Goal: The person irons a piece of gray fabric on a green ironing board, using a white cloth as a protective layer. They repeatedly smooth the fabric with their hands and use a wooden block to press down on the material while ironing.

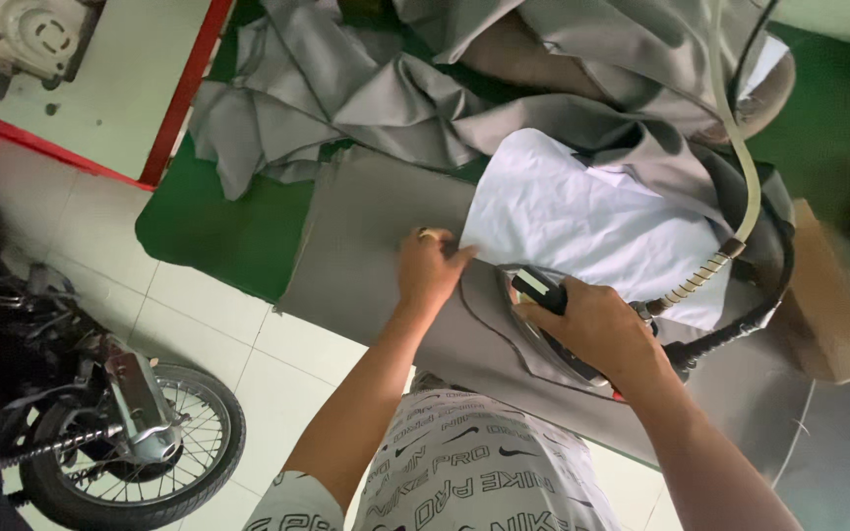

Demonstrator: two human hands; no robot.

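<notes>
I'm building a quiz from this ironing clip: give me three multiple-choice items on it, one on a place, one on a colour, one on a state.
1. Where does the left hand rest?
A. on the motorcycle wheel
B. on the grey fabric at the edge of the white cloth
C. on the red-framed table

2. What colour is the padded surface under the grey fabric?
A. green
B. yellow
C. blue

3. How is the right hand?
A. open and flat on the cloth
B. hanging free
C. closed round the handle of the iron

Answers:
1 B: the fingers press the grey fabric just beside the white cloth.
2 A: the green surface shows around the fabric's edge.
3 C: the fingers wrap the handle of the iron, with its hose arching away.
</notes>
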